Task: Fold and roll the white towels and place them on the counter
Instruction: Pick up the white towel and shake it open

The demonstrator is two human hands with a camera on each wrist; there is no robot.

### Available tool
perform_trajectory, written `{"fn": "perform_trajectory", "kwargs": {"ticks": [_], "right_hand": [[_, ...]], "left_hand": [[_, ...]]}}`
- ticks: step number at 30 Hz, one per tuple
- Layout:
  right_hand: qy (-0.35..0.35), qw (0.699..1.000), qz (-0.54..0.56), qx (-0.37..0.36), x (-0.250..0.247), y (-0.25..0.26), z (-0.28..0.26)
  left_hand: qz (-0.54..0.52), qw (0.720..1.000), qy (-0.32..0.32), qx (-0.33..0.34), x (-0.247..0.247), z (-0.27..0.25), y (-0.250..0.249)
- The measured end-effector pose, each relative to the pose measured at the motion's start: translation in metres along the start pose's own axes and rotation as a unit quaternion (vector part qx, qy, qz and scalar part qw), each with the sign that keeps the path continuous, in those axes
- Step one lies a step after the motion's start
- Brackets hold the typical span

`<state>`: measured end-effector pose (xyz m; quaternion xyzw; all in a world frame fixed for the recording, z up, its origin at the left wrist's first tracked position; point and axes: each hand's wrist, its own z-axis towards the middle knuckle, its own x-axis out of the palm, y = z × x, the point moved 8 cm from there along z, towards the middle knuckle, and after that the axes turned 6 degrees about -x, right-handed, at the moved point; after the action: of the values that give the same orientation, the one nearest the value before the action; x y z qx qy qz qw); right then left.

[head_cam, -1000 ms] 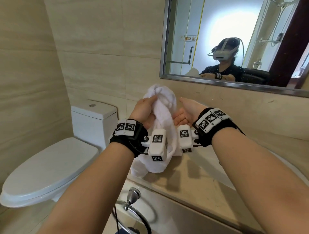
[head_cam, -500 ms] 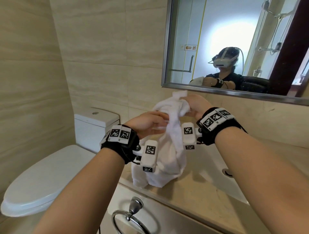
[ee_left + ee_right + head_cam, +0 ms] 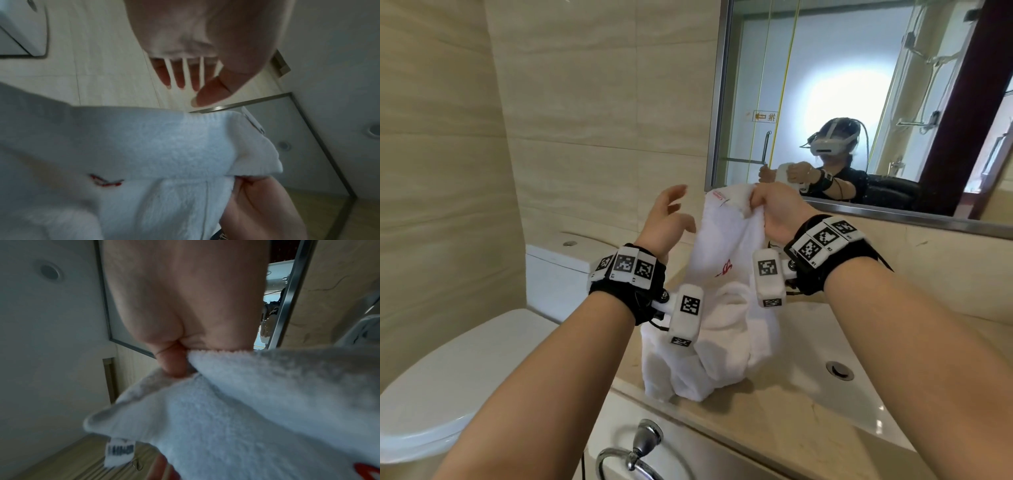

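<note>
The right hand (image 3: 774, 212) pinches the top edge of the white towel (image 3: 722, 308), thumb and fingers clamped on the cloth; the right wrist view shows the thumb pressed into the terry and a small label (image 3: 120, 452) hanging from a corner, which the head view does not resolve. The left hand (image 3: 666, 219) hovers just beside the towel, fingers spread and holding nothing. The towel's lower bulk rests bunched on the counter (image 3: 774, 421) near its front edge, beside the sink (image 3: 839, 371). Red embroidery (image 3: 106, 181) shows clearest from the left wrist.
</note>
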<state>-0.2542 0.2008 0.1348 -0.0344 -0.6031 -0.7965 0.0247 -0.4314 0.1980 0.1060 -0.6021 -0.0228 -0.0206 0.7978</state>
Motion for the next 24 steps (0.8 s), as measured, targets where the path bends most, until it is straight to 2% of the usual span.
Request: {"fn": "perform_trajectory", "kwargs": {"ticks": [1, 3, 5, 8, 11, 17, 20, 22, 24], "right_hand": [[0.029, 1.0, 0.007, 0.001, 0.005, 0.002, -0.003], [0.116, 0.993, 0.006, 0.01, 0.022, 0.006, -0.011], [0.161, 0.986, -0.035, -0.01, 0.027, 0.01, -0.014], [0.157, 0.984, -0.076, -0.038, 0.029, 0.015, -0.012], [0.13, 0.984, -0.098, -0.067, 0.028, 0.024, -0.01], [0.07, 0.991, -0.014, -0.117, 0.025, 0.056, -0.01], [0.095, 0.988, 0.018, -0.12, 0.029, 0.069, -0.015], [0.119, 0.986, 0.039, -0.11, 0.034, 0.076, -0.019], [0.111, 0.987, 0.06, -0.104, 0.036, 0.083, -0.026]], "left_hand": [[0.006, 0.999, 0.039, 0.001, 0.008, -0.003, -0.002], [0.018, 0.993, 0.111, -0.038, 0.022, -0.008, 0.003], [0.029, 0.986, 0.145, -0.077, 0.029, -0.014, 0.009], [0.022, 0.98, 0.177, -0.088, 0.034, -0.019, 0.015], [0.063, 0.974, 0.183, -0.113, 0.029, -0.02, 0.027], [0.126, 0.97, 0.142, -0.152, 0.004, -0.017, 0.045], [0.115, 0.977, 0.121, -0.131, -0.008, -0.014, 0.04], [0.102, 0.989, 0.05, -0.092, -0.02, -0.012, 0.027], [0.059, 0.996, -0.036, -0.06, -0.033, -0.014, 0.008]]}}
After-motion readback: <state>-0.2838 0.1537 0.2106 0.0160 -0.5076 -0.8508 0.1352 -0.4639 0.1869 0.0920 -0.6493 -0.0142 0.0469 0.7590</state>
